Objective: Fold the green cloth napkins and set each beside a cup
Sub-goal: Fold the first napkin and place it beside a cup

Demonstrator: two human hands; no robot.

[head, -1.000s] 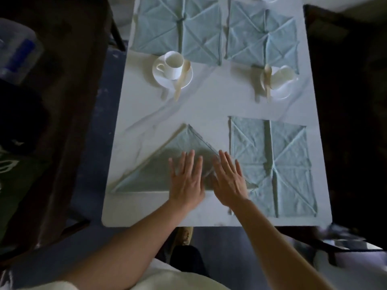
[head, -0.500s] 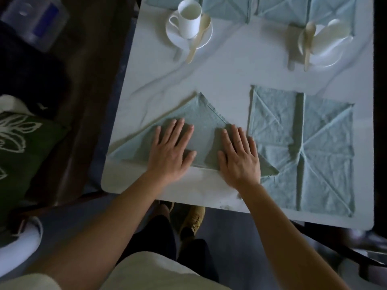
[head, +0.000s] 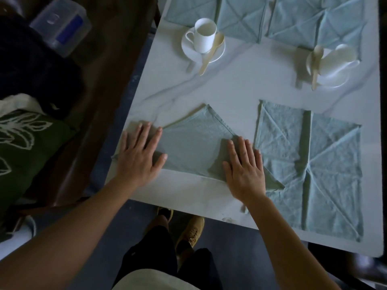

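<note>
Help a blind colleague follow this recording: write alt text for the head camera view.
The left hand and right hand press flat on a pale green cloth napkin folded into a triangle on a white marble table. An unfolded square green napkin lies to its right; beyond, an upright white cup and a tipped white cup.

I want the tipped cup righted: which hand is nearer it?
Right. The right hand presses the napkin's right end, below the cup; the left hand presses its left end.
</note>
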